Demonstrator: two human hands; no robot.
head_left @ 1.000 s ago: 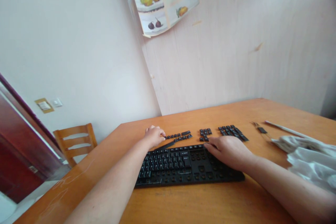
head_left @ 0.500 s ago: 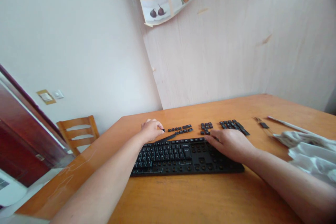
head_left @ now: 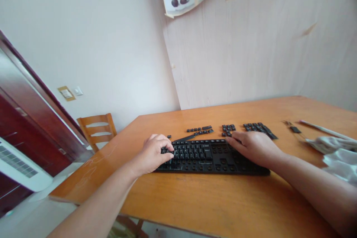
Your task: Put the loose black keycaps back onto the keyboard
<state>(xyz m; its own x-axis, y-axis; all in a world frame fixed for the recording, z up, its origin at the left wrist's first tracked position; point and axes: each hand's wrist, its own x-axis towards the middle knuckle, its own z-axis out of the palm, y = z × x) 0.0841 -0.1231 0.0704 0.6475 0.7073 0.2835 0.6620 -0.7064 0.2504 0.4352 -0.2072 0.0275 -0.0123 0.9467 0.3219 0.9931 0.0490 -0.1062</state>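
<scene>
A black keyboard [head_left: 192, 156] lies on the wooden table. Along its front row and right-hand section several key positions are bare. My left hand [head_left: 154, 154] is over the keyboard's left end, its thumb and fingers curled in a pinch around a small black keycap that is mostly hidden. My right hand [head_left: 255, 148] rests on the right part of the keyboard, gripping its far edge; the fingertips are out of sight. Behind the keyboard lie a loose keycap [head_left: 169, 136], a long space bar [head_left: 184, 138] and short rows of keycaps [head_left: 193, 130].
More keycaps stand in groups behind my right hand, including a larger block [head_left: 259, 128]. To the right lie a small dark tool with wires [head_left: 295, 129], a thin white stick [head_left: 326, 128], a grey cloth [head_left: 329, 144] and crumpled white plastic [head_left: 341, 163]. A wooden chair [head_left: 97, 128] stands beyond the table's left edge.
My left hand has come back from the loose keycaps to the keyboard's left end, a keycap pinched in it. My right hand keeps its place on the keyboard. The view has shifted left and down.
</scene>
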